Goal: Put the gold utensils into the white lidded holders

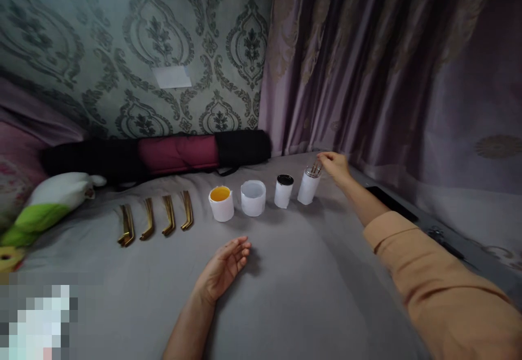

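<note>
My right hand (335, 166) reaches to the tall white-wrapped jar (309, 188) at the right end of a row of containers. Its fingers are pinched at the tops of a few thin metal sticks (316, 167) that poke up from the jar's mouth; their lower ends are hidden inside. My left hand (228, 265) rests palm up on the grey sheet, fingers loosely curled and apart, holding nothing. Nearest to it stand a wide white cup with a yellow inside (222, 209) and a wide, pale cup (253, 201). A narrower white can with a dark top (283, 192) stands beside the tall jar.
Several bundles of bent gold-coloured metal straws (168, 216) lie in a row at left. Behind them are a black and maroon rolled bag (177, 153) and a green and white plush toy (53, 199). A dark flat object (391, 202) lies beyond my right forearm, near the curtain (326, 61).
</note>
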`<state>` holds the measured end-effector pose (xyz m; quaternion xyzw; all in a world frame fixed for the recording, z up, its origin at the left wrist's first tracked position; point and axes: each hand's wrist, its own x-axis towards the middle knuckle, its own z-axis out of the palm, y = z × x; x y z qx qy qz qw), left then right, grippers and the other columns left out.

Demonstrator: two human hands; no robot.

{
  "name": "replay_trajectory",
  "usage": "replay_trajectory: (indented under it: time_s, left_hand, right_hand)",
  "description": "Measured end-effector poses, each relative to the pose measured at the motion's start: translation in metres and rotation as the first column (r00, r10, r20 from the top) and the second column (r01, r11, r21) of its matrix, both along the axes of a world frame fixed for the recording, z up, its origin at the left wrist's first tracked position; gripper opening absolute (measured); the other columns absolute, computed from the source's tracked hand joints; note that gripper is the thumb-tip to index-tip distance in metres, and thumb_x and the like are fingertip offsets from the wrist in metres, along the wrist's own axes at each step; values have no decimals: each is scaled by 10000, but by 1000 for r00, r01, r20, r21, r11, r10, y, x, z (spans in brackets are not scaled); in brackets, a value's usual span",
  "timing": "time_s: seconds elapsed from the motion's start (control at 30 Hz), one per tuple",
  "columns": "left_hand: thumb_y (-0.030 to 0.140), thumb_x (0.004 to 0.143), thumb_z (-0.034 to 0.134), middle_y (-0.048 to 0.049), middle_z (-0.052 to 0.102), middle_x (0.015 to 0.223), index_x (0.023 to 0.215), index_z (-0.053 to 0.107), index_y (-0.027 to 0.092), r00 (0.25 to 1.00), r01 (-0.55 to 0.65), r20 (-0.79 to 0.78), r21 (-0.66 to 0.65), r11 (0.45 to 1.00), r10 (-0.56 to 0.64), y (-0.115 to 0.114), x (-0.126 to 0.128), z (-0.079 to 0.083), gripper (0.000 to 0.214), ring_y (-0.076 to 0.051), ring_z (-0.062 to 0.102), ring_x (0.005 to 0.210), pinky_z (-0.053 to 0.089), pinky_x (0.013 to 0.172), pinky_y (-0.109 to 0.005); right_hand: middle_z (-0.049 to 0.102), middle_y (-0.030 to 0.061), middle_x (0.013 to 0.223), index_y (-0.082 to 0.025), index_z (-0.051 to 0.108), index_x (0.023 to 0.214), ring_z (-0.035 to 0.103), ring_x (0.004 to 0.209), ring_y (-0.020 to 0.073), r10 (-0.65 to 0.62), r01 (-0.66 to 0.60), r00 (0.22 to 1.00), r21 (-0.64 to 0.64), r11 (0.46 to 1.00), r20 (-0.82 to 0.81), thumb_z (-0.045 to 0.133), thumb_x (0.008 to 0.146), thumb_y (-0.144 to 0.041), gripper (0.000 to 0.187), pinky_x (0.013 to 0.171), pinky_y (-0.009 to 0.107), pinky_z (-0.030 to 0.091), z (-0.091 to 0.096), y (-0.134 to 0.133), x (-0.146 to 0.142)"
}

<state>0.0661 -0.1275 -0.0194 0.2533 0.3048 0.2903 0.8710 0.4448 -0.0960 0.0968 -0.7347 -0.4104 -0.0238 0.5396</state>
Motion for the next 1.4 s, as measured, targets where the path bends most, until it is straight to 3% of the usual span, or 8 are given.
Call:
replay_trajectory:
  time_s: [0.3, 0.67, 1.17, 1.4]
  left_hand:
    - [164, 792, 524, -93, 617, 908, 944, 600, 98, 1000, -11, 20, -1, 1000, 11, 1, -3, 0, 183, -107, 583, 738, 482, 652, -210]
    - [145, 782, 532, -95, 625, 900, 911, 606, 93, 999, -47, -1, 36, 998, 47, -1, -3, 0, 157, -104, 594, 732, 487, 652, -200]
    - [142, 789, 522, -104, 629, 898, 907, 613, 82, 998, -62, 7, 64, 996, 61, -2, -3, 1, 160, -109, 594, 734, 489, 644, -202]
    - [153, 785, 533, -100, 628, 894, 913, 609, 86, 998, -58, 15, 72, 996, 57, -1, -3, -1, 163, -104, 592, 725, 483, 634, -197]
  right_hand:
    - [672, 78, 778, -149, 678, 778, 603, 730, 194, -20, 26, 999, 121, 992, -48, 495, 684, -291, 250, 689, 322, 451, -7, -8, 11]
    - [650, 72, 731, -133, 654, 794, 589, 675, 163, -28, 35, 999, 238, 971, -32, 476, 706, -304, 262, 650, 285, 441, -4, -37, -1]
    - [592, 35, 707, -156, 580, 842, 537, 605, 118, 60, 3, 982, 332, 943, -177, 460, 743, -350, 248, 571, 252, 422, -12, -62, -41]
    - [582, 33, 721, -168, 560, 834, 515, 595, 110, 157, -50, 945, 348, 936, -288, 465, 744, -416, 280, 526, 230, 406, -23, -66, -77]
